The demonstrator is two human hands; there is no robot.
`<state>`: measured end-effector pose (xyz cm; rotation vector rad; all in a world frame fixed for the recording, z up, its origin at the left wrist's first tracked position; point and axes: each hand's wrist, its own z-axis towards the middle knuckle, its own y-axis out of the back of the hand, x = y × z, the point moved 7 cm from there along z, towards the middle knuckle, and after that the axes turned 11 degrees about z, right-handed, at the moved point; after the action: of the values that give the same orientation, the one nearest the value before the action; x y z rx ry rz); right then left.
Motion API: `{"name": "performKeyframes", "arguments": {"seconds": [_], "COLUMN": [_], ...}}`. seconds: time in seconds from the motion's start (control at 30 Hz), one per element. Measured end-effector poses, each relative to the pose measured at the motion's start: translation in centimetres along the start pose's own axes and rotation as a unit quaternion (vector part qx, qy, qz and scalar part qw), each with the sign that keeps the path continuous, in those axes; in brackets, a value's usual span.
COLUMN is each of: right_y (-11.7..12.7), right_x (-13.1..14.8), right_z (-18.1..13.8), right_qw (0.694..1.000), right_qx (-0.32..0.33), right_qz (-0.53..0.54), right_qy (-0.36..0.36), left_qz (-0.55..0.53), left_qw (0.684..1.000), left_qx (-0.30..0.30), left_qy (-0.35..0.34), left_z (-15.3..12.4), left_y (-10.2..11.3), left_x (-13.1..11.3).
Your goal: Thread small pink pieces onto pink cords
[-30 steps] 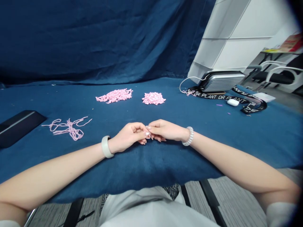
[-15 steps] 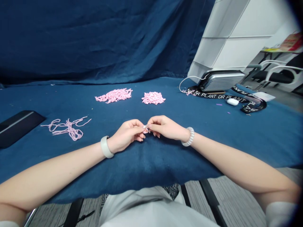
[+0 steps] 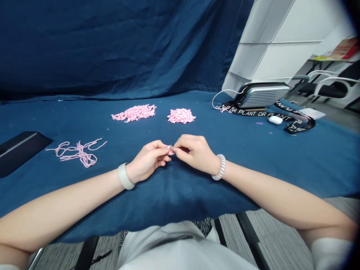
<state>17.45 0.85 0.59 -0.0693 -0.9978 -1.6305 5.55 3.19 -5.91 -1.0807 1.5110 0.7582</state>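
My left hand (image 3: 148, 160), with a pale band at the wrist, pinches a small piece of pink yarn (image 3: 171, 152) between thumb and forefinger. My right hand (image 3: 194, 152), wearing a coiled bracelet, meets it with closed fingertips on the same bit. Most of the piece is hidden by the fingers. Both hands are just above the blue cloth, towards the table's front. Beyond them lie two heaps of small knotted pink yarn pieces, a longer left heap (image 3: 136, 113) and a rounder right heap (image 3: 181, 116). Loose pink yarn strands (image 3: 80, 153) lie tangled to the left.
A dark flat-sided object (image 3: 22, 152) lies at the left edge. At the back right are a silver ridged case (image 3: 264, 95) with a white cable, a black lettered strap (image 3: 250, 113) and a small white case (image 3: 275, 120). The blue cloth (image 3: 174, 195) drops over the front edge.
My right hand has turned slightly, its fingertips now closer over the pink piece. My left hand keeps its pinch. The whole view has shifted a little.
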Motion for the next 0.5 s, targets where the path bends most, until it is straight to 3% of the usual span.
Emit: {"name": "performKeyframes", "arguments": {"seconds": [0.23, 0.4, 0.5], "right_y": [-1.2, -1.4, -1.0], "right_x": [1.8, 2.5, 2.7], "right_z": [-0.7, -0.9, -0.8], "right_qw": [0.963, 0.943, 0.957], "right_qx": [0.086, 0.111, 0.121], "right_qz": [-0.196, -0.244, -0.189], "right_qy": [0.163, 0.197, 0.184], "left_qz": [0.006, 0.009, 0.014], "left_qw": [1.0, 0.999, 0.999], "left_qx": [-0.002, -0.011, -0.02], "left_qy": [-0.012, -0.031, -0.038], "left_z": [-0.2, -0.1, -0.1], "left_y": [-0.3, -0.3, -0.2], "left_x": [-0.3, -0.4, -0.4]}}
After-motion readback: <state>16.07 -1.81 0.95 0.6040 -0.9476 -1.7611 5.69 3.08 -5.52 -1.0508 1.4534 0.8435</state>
